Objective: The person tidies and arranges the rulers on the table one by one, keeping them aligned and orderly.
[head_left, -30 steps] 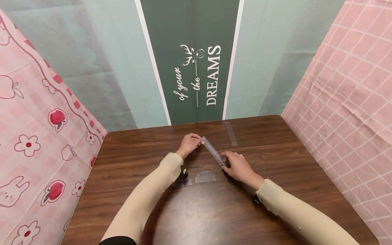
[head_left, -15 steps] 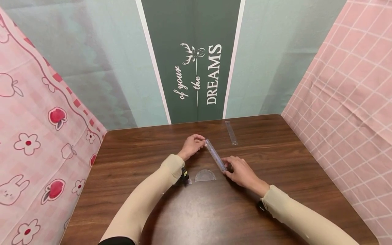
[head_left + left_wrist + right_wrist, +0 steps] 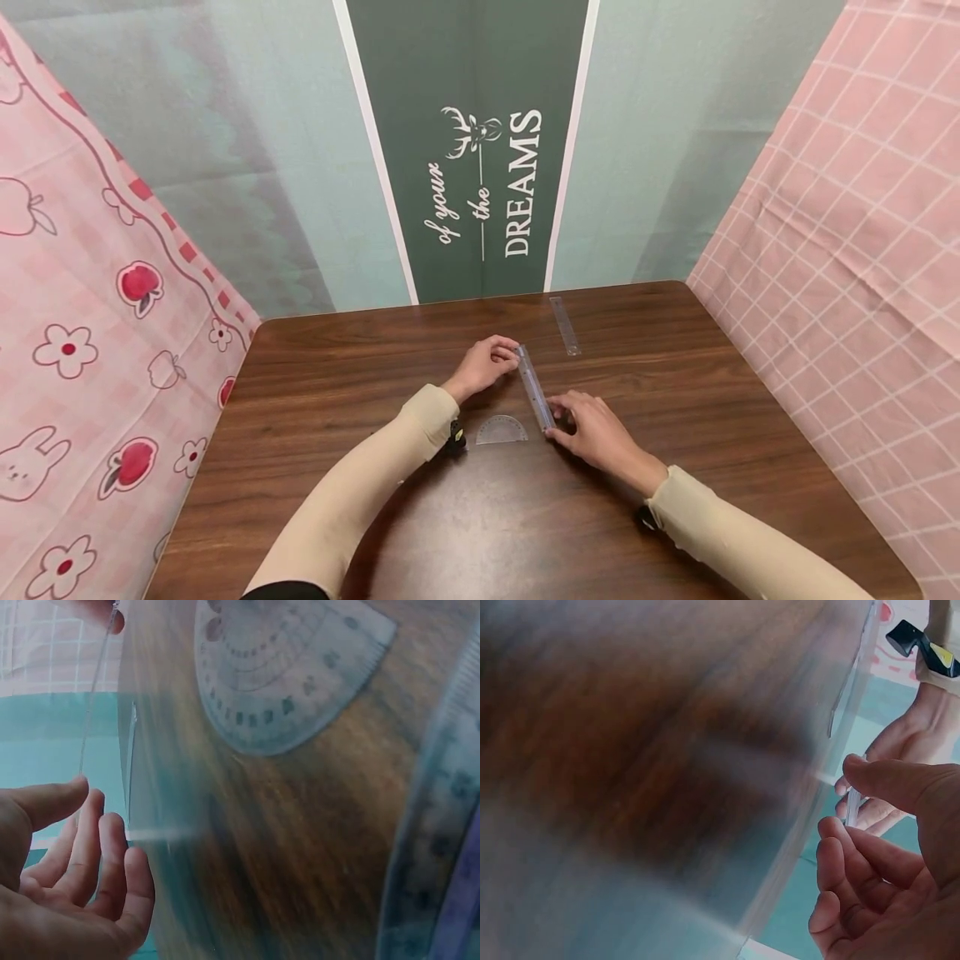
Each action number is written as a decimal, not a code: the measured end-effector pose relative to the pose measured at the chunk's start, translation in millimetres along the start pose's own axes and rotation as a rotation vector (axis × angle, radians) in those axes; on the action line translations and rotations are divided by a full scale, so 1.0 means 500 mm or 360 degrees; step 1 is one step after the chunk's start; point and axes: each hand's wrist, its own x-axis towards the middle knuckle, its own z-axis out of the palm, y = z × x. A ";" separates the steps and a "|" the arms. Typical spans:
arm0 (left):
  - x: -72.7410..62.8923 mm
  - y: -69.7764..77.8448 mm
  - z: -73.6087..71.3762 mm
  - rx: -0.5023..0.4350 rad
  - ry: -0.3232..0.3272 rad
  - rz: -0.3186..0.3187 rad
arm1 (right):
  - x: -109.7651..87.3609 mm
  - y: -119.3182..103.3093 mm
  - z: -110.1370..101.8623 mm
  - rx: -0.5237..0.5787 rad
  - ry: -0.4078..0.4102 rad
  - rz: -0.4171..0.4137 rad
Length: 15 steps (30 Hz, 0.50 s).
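Note:
A clear ruler with a purple tint [image 3: 535, 387] spans between the two hands, slanting from far left to near right. My left hand [image 3: 486, 365] pinches its far end between thumb and fingertips. At the near end, my right hand [image 3: 596, 429] pinches it with thumb and forefinger. The left wrist view shows this ruler edge-on as a thin line [image 3: 91, 705], held above the table. On the tabletop in front of the left sleeve lies a clear protractor [image 3: 502, 430]. A second clear ruler [image 3: 565, 325] lies flat farther back.
The brown wooden table [image 3: 675, 375] has a back edge close to a green hanging cloth [image 3: 465, 67]. Pink cloths hang on both sides. A clear measuring piece with a purple strip [image 3: 442, 855] appears at the right of the left wrist view.
The held ruler has shifted right and toward me, turning more lengthwise. Both hands move with it. The left sleeve now covers the piece beside the protractor.

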 end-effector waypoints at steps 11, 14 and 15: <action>-0.002 0.007 0.015 0.0367 -0.0068 0.0141 | -0.007 0.005 0.006 -0.0017 -0.0001 0.0019; -0.003 0.011 0.019 0.0494 -0.0088 0.0149 | -0.008 0.006 0.007 -0.0003 -0.0017 0.0023; -0.005 0.011 0.020 0.0530 -0.0096 0.0147 | -0.009 0.005 0.007 0.0003 -0.0026 0.0024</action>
